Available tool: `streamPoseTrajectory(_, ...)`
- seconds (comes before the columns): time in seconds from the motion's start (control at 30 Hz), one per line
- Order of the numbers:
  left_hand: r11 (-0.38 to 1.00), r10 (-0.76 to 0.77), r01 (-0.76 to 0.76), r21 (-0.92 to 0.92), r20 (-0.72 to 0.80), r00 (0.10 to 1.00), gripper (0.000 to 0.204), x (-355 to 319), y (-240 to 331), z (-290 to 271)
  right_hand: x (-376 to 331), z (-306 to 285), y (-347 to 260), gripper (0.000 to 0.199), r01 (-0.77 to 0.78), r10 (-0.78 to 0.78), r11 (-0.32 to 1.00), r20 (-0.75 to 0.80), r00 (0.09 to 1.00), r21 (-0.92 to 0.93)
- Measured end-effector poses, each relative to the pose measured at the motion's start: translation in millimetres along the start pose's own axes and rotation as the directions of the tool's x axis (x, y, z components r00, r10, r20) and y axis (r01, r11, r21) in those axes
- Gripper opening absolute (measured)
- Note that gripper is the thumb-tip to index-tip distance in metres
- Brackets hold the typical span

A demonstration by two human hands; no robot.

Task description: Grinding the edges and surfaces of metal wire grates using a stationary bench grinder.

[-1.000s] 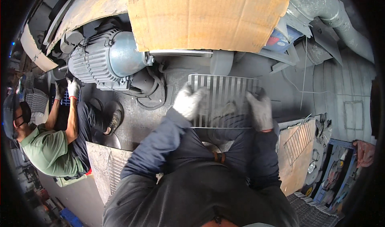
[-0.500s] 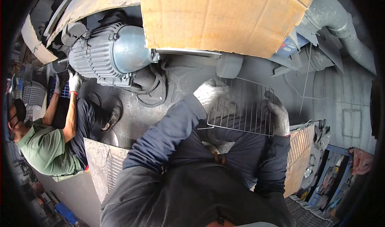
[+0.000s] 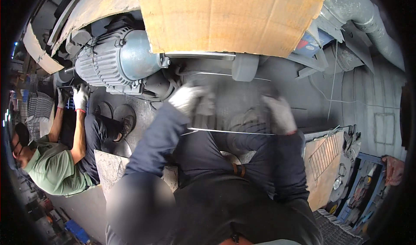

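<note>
A rectangular wire rack point(image 3: 234, 131) is held level in front of me, below the grey wheel point(image 3: 245, 67) of the machine. Motion smears its thin bars, so mostly its near and far edge wires show. My left hand point(image 3: 188, 99), in a pale work glove, is closed on the rack's left side. The gloved right hand point(image 3: 281, 114) grips the opposite side, its fingers blurred. I cannot tell whether the rack touches the wheel.
A large ribbed motor point(image 3: 106, 61) sits at the left, with cardboard point(image 3: 225, 17) over the machine. Another person point(image 3: 56, 162) sits working at far left. More wire racks point(image 3: 324, 156) lie on a board at right, near a blue shelf point(image 3: 362, 193). A duct point(image 3: 368, 22) runs at upper right.
Both hands have moved left with the wire rack, which is now blurred by motion. The rack has turned so its near and far edges lie more nearly across the view.
</note>
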State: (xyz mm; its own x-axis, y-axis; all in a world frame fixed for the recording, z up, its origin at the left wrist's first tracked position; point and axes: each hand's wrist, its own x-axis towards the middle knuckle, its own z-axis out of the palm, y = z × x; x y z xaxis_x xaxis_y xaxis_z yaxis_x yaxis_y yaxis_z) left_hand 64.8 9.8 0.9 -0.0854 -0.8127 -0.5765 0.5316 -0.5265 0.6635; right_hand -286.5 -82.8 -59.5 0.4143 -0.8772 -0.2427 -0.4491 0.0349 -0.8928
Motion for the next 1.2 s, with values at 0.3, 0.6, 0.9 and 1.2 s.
streamPoseTrajectory(0.3, 0.999, 0.034, -0.034, -0.018, 0.024, 0.999, 0.016, 17, -29, 59, -42, -47, -61, 0.039, -0.080, 0.184, 0.873, -0.172, 0.968, 0.482)
streamPoseTrajectory(0.6, 0.979, 0.147, -0.155, -0.132, -0.070, 0.987, 0.025, -53, -5, -75, -6, 75, -111, 0.023, -0.040, -0.012, 0.926, 0.136, 0.991, 0.376)
streamPoseTrajectory(0.9, 0.970, 0.128, -0.116, -0.213, 0.043, 0.991, 0.026, -36, -8, -67, 2, 57, -97, 0.028, -0.178, 0.100, 0.794, 0.163, 0.982, 0.581)
streamPoseTrajectory(1.2, 0.991, 0.024, -0.018, -0.135, 0.042, 0.999, 0.028, 0, 2, -9, 4, -3, -41, 0.030, -0.326, 0.305, 0.717, 0.142, 0.942, 0.616)
